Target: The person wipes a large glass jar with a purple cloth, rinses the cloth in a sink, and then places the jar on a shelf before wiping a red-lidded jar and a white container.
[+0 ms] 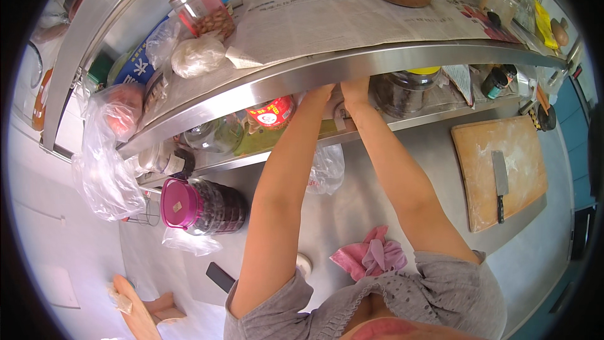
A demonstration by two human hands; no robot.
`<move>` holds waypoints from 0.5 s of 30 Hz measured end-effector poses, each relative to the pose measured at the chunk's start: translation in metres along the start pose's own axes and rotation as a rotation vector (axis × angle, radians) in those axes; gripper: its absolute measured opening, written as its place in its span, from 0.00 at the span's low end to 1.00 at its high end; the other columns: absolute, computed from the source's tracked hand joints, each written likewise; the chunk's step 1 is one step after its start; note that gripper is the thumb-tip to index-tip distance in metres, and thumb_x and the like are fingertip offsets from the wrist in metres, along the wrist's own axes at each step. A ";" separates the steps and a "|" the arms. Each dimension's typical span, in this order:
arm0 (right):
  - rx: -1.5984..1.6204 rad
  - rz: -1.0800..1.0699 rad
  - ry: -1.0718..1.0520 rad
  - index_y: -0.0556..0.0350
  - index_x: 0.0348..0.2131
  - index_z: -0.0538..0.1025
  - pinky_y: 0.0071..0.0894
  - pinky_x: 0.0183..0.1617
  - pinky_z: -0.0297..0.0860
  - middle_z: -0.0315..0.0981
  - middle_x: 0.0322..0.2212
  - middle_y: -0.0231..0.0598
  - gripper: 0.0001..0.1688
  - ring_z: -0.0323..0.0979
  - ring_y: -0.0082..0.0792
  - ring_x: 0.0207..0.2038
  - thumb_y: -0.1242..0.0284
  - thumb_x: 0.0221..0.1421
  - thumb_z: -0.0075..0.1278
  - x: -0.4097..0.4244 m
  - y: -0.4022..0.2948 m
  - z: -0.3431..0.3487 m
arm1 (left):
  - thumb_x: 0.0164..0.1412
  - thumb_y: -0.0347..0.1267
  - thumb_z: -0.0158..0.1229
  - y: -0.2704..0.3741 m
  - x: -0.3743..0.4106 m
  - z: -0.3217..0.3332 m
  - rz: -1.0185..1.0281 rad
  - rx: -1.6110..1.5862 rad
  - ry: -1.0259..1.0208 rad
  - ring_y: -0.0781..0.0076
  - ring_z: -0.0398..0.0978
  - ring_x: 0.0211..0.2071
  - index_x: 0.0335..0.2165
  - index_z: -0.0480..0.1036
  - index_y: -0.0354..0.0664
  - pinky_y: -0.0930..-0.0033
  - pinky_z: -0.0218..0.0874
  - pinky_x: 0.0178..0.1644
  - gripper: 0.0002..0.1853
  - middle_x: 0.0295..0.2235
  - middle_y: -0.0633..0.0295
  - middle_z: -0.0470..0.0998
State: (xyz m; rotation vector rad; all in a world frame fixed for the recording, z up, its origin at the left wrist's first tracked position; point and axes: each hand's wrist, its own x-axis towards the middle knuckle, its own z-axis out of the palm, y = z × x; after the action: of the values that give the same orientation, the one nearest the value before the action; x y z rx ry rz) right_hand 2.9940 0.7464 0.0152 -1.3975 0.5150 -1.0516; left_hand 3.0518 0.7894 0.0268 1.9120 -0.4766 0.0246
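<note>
Both my arms reach under the steel edge (406, 59) of the upper shelf. My left hand (325, 89) and my right hand (355, 89) show only at the wrist and the back part; the shelf hides the fingers. What they hold or touch cannot be seen. To the right of my right hand a large dark-filled jar with a yellow lid (401, 94) stands on the lower shelf. A red-labelled container (272, 112) sits left of my left forearm, beside a clear glass jar (214, 133). Something round and clear (343, 112) is partly visible between my wrists.
Newspaper (330, 23) lines the upper shelf, which carries several jars. On the steel counter are a purple-lidded jug (181, 203), a pink cloth (370, 255) and a phone (220, 277). A cleaver (499, 174) lies on a floured wooden board (524, 151). A plastic bag (106, 179) hangs at left.
</note>
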 end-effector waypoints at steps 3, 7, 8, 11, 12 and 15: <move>-0.059 -0.049 -0.009 0.65 0.46 0.71 0.36 0.52 0.63 0.72 0.44 0.53 0.20 0.69 0.46 0.49 0.71 0.56 0.46 0.002 -0.003 -0.003 | 0.60 0.30 0.54 0.002 -0.006 -0.001 0.005 0.009 0.000 0.61 0.67 0.53 0.54 0.64 0.36 0.65 0.58 0.55 0.24 0.50 0.53 0.71; -0.176 -0.196 -0.066 0.66 0.46 0.71 0.37 0.53 0.63 0.72 0.44 0.54 0.20 0.69 0.49 0.50 0.72 0.55 0.46 0.011 0.008 -0.013 | 0.59 0.30 0.54 0.000 -0.021 -0.005 0.053 0.034 -0.036 0.62 0.66 0.54 0.55 0.64 0.37 0.66 0.57 0.56 0.25 0.51 0.53 0.71; -0.176 -0.172 -0.084 0.66 0.46 0.70 0.37 0.53 0.63 0.72 0.44 0.54 0.20 0.69 0.49 0.50 0.73 0.55 0.46 0.011 0.009 -0.017 | 0.59 0.30 0.55 -0.003 -0.025 -0.012 0.075 0.055 -0.065 0.63 0.67 0.53 0.53 0.65 0.36 0.66 0.58 0.55 0.24 0.50 0.53 0.71; -0.115 -0.064 -0.151 0.66 0.46 0.70 0.37 0.51 0.65 0.72 0.44 0.54 0.20 0.70 0.47 0.49 0.75 0.54 0.46 0.004 0.003 -0.025 | 0.59 0.32 0.56 -0.006 -0.049 -0.036 0.130 0.043 -0.119 0.62 0.70 0.49 0.48 0.69 0.35 0.65 0.61 0.52 0.19 0.48 0.52 0.73; -0.067 -0.014 -0.174 0.65 0.46 0.71 0.36 0.50 0.66 0.71 0.44 0.53 0.19 0.71 0.46 0.48 0.75 0.54 0.47 0.004 0.000 -0.031 | 0.59 0.32 0.56 0.010 -0.067 -0.044 0.147 -0.022 -0.123 0.60 0.71 0.47 0.46 0.70 0.34 0.63 0.62 0.51 0.17 0.46 0.52 0.74; 0.094 0.011 -0.203 0.64 0.44 0.73 0.31 0.46 0.68 0.69 0.46 0.48 0.17 0.72 0.39 0.45 0.78 0.54 0.49 -0.016 -0.007 -0.041 | 0.57 0.30 0.58 0.002 -0.103 -0.066 0.315 -0.106 -0.111 0.64 0.74 0.42 0.39 0.73 0.33 0.66 0.65 0.45 0.12 0.42 0.53 0.76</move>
State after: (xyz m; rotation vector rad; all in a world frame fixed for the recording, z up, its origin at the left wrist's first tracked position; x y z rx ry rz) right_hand 2.9506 0.7386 0.0108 -1.3976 0.3204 -0.9020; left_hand 2.9701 0.8806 0.0294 1.7246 -0.8349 0.0970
